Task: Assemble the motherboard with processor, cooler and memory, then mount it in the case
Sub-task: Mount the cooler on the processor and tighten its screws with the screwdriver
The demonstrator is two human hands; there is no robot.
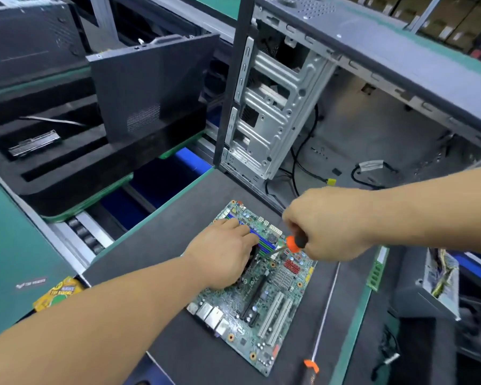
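Observation:
A green motherboard lies flat on the dark mat in front of me. My left hand rests on a dark cooler on the board, which it mostly hides, with fingers reaching toward the blue memory slots. My right hand grips an orange-and-black screwdriver, its shaft angled down-left to the board beside my left hand. The open grey computer case stands behind the board, with loose cables on its floor.
A second long screwdriver lies on the mat right of the board. A green memory stick rests at the mat's right edge. A black foam tray holding a part and a leaning black panel sit at left.

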